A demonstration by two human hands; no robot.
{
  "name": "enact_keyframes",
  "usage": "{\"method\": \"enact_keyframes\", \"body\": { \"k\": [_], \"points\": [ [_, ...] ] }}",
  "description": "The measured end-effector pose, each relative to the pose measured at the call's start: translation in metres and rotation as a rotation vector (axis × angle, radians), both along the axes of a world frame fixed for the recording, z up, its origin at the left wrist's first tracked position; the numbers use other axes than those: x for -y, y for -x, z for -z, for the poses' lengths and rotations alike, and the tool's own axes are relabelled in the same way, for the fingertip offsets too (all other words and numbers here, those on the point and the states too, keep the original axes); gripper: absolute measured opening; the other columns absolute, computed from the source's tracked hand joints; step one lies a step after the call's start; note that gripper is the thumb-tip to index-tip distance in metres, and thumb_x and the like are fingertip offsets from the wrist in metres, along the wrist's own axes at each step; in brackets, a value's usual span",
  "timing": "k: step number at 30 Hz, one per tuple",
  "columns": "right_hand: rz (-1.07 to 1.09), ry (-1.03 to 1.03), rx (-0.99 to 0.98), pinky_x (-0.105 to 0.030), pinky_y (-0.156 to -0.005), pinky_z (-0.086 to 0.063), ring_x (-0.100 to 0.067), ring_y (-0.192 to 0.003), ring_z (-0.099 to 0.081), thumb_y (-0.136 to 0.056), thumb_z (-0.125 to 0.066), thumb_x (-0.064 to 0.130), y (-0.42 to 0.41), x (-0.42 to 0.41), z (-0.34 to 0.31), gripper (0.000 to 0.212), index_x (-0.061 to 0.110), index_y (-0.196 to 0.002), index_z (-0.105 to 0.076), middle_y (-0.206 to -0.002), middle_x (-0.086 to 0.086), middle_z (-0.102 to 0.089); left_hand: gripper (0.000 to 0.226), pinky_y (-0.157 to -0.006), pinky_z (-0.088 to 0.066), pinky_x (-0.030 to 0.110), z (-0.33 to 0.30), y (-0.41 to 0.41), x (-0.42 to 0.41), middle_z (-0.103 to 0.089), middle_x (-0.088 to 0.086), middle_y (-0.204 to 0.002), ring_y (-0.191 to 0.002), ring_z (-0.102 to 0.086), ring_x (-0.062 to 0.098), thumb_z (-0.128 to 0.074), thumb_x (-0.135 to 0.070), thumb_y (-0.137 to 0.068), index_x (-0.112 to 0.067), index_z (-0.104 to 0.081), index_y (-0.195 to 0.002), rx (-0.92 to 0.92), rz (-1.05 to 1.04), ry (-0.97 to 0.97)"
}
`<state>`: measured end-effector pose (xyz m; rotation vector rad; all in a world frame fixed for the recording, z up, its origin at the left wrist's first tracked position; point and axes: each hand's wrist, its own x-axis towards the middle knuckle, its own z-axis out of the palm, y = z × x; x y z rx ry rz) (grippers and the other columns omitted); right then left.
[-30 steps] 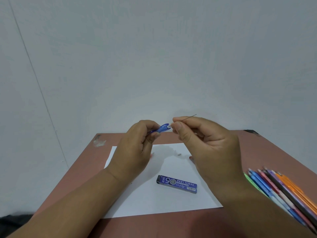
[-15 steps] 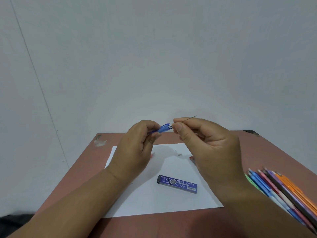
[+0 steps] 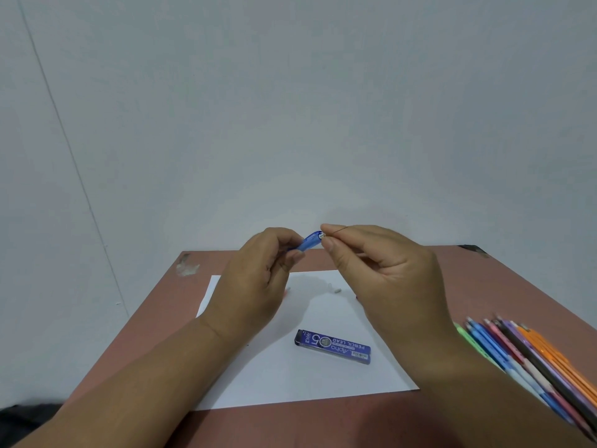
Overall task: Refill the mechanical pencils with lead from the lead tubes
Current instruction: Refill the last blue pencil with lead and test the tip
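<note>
Shorter now, the lead (image 3: 340, 229) showing past the right hand's fingertips than a second ago; both hands otherwise in much the same raised spot over the tabletop (image 3: 458, 279).

Head view: left hand (image 3: 255, 279) curled round a blue mechanical pencil (image 3: 309, 241), gripping its barrel with the open rear end tilted up and to the right. Right hand (image 3: 384, 273) pinching the thin dark lead between thumb and forefinger, right at the pencil's open end; near tip of the lead hidden by the fingers, so cannot tell how far in. Below the hands, a white sheet of paper (image 3: 290, 376) flat on the reddish-brown tabletop. On the sheet, a dark blue lead tube (image 3: 332, 346) lying on its side, label up, well apart from both hands. Tiny pale bit (image 3: 338, 290) on the paper farther back, too small to tell. At the right edge, a fanned row of coloured mechanical pencils (image 3: 529, 360), green, blue, pink, black, purple and orange, side by side on the tabletop. Pale grey wall (image 3: 290, 108) behind.
</note>
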<state>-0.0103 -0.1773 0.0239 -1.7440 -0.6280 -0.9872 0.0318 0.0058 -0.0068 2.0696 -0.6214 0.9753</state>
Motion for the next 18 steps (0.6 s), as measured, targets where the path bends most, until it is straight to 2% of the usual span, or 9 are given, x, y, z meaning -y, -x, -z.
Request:
{"method": "enact_keyframes", "body": {
  "k": [2, 6, 9, 11, 13, 14, 16, 18],
  "points": [
    [0.003, -0.003, -0.032, -0.007, -0.076, -0.050, 0.002, -0.088, -0.070, -0.089, -0.076, 0.011, 0.000, 0.000, 0.000, 0.017, 0.019, -0.103, -0.081, -0.097, 0.017, -0.076, 0.023, -0.077, -0.047, 0.018, 0.000, 0.001, 0.000, -0.063, -0.021, -0.099, -0.094, -0.060, 0.006, -0.048, -0.039, -0.098, -0.026, -0.063, -0.108, -0.006, 0.008, 0.016],
    [-0.003, -0.034, -0.146, -0.008, -0.073, -0.051, 0.002, -0.086, -0.070, -0.090, -0.075, 0.011, 0.000, 0.003, 0.000, 0.018, 0.022, -0.103, -0.081, -0.094, 0.021, -0.075, 0.008, -0.078, -0.049, 0.021, -0.001, 0.002, 0.001, -0.065, -0.021, -0.099, -0.095, -0.062, 0.006, -0.053, -0.037, -0.098, -0.041, -0.056, -0.103, -0.041, 0.008, 0.059],
    [0.025, -0.034, -0.232, -0.024, -0.067, -0.059, 0.002, -0.088, -0.068, -0.093, -0.072, 0.015, -0.004, 0.006, 0.000, 0.018, 0.027, -0.101, -0.081, -0.093, 0.023, -0.072, 0.008, -0.078, -0.049, 0.026, -0.002, 0.003, 0.001, -0.066, -0.019, -0.098, -0.095, -0.063, 0.008, -0.054, -0.032, -0.096, -0.037, -0.056, -0.101, -0.060, 0.007, 0.073],
    [0.082, 0.002, -0.295, -0.034, -0.070, -0.061, 0.002, -0.091, -0.065, -0.094, -0.069, 0.016, -0.013, 0.010, 0.004, 0.019, 0.029, -0.103, -0.080, -0.093, 0.024, -0.070, 0.008, -0.079, -0.050, 0.025, -0.003, 0.004, 0.002, -0.067, -0.018, -0.097, -0.095, -0.063, 0.009, -0.055, -0.032, -0.095, -0.038, -0.055, -0.100, -0.060, 0.015, 0.078],
    [0.177, 0.119, -0.328, -0.038, -0.079, -0.060, -0.003, -0.098, -0.063, -0.094, -0.067, 0.016, -0.025, 0.017, 0.011, 0.021, 0.028, -0.106, -0.079, -0.098, 0.025, -0.068, 0.011, -0.078, -0.048, 0.017, -0.003, 0.004, 0.002, -0.066, -0.020, -0.098, -0.095, -0.062, 0.005, -0.056, -0.032, -0.094, -0.042, -0.053, -0.098, -0.063, 0.016, 0.088],
    [0.231, 0.206, -0.330, -0.036, -0.085, -0.057, -0.007, -0.103, -0.061, -0.093, -0.067, 0.017, -0.031, 0.020, 0.015, 0.021, 0.028, -0.107, -0.078, -0.102, 0.023, -0.068, 0.012, -0.077, -0.046, 0.014, -0.004, 0.004, 0.002, -0.064, -0.022, -0.101, -0.095, -0.061, 0.002, -0.057, -0.031, -0.094, -0.042, -0.053, -0.098, -0.063, 0.011, 0.089],
    [0.316, 0.379, -0.392, -0.025, -0.093, -0.043, -0.018, -0.115, -0.055, -0.095, -0.065, 0.021, -0.039, 0.024, 0.023, 0.021, 0.031, -0.109, -0.077, -0.108, 0.017, -0.068, 0.012, -0.077, -0.045, 0.012, -0.004, 0.003, 0.002, -0.062, -0.023, -0.106, -0.094, -0.059, -0.001, -0.059, -0.030, -0.093, -0.039, -0.053, -0.097, -0.059, -0.003, 0.087],
    [0.378, 0.491, -0.527, -0.030, -0.096, -0.039, -0.018, -0.124, -0.045, -0.098, -0.060, 0.029, -0.044, 0.026, 0.026, 0.021, 0.038, -0.110, -0.075, -0.114, 0.019, -0.066, 0.016, -0.078, -0.046, 0.013, -0.003, 0.002, 0.001, -0.064, -0.023, -0.098, -0.094, -0.060, -0.001, -0.064, -0.024, -0.095, -0.036, -0.054, -0.097, -0.060, -0.019, 0.088]
  ]
}}
